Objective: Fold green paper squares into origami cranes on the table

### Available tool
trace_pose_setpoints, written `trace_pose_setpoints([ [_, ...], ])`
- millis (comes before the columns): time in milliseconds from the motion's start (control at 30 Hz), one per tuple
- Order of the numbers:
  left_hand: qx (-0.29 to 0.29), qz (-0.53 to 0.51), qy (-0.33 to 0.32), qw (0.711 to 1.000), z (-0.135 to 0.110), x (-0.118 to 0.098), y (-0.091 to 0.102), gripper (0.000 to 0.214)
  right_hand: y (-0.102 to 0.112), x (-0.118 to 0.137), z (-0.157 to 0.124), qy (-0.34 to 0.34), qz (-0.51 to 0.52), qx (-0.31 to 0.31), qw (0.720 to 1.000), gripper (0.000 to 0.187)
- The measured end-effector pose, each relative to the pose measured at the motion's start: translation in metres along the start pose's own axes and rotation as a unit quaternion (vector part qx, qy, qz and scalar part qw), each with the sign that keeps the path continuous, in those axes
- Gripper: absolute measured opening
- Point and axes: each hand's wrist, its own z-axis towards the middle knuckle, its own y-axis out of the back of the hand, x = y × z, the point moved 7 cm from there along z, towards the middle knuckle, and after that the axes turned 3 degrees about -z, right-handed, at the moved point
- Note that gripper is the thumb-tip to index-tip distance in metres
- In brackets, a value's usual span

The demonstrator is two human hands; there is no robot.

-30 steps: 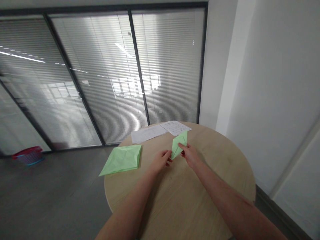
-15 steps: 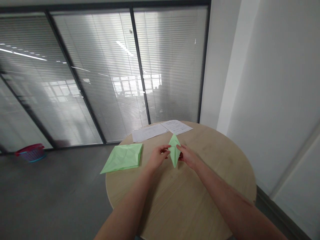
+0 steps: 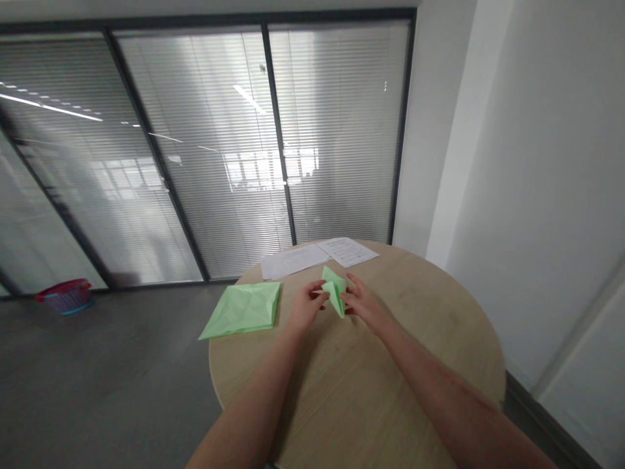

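A small folded piece of green paper (image 3: 334,291) is held up between my two hands above the round wooden table (image 3: 361,391). My left hand (image 3: 306,305) pinches its left edge between thumb and fingers. On the other side, my right hand (image 3: 364,303) has its thumb and fingers around the right edge, with the index finger raised away from the paper. The folded paper is tilted, its lower tip pointing down and slightly right. Some fingertips are hidden behind it.
Creased green sheets (image 3: 244,309) lie at the table's left, one corner overhanging the edge. White printed papers (image 3: 347,251) rest at the far edge. A red and blue basket (image 3: 66,297) stands on the floor at left. Glass panels with blinds (image 3: 234,163) and a white wall (image 3: 541,163) surround the table.
The folded paper has turned from an upright diamond facing me to a tilted position showing its folds from the side. My right index finger has lifted off it.
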Motion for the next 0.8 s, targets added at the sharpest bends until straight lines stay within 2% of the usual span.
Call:
trace_pose_setpoints([
  [167, 0.012, -0.015, -0.006, 1.000, -0.0038, -0.0029, -0.0045, 0.043, -0.0013, 0.0018, 0.0002, 0.012, -0.009, -0.017, 1.000, 0.074],
  [400, 0.013, -0.035, -0.007, 0.999, -0.0047, -0.0010, -0.0055, 0.040, -0.0045, 0.0069, -0.0012, 0.025, -0.005, 0.015, 1.000, 0.063],
  [800, 0.025, -0.035, -0.012, 0.999, -0.0050, 0.0021, -0.0051, 0.036, -0.0075, 0.0076, -0.0005, 0.038, -0.002, 0.029, 0.999, 0.048],
])
